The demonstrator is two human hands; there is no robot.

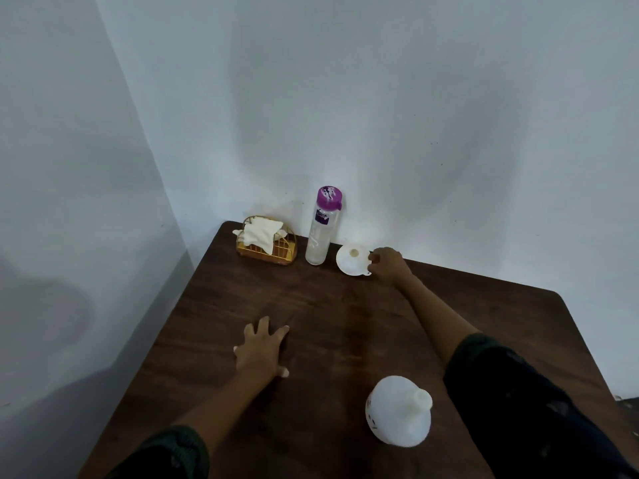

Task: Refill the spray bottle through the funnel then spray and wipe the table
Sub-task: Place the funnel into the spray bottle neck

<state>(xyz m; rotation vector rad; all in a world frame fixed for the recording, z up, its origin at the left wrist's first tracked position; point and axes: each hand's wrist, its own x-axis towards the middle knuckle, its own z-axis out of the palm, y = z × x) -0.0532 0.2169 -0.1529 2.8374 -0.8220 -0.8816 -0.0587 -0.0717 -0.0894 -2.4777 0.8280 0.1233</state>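
The funnel (352, 261) lies at the far edge of the desk (328, 305), directly left of the right hand (389, 264), whose fingers (373, 258) pinch its right rim; the left hand (261, 347) rests flat, spread wide, well apart from it

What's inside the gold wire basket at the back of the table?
A crumpled white cloth fills the basket and drapes over its front. Anything under the cloth is hidden.
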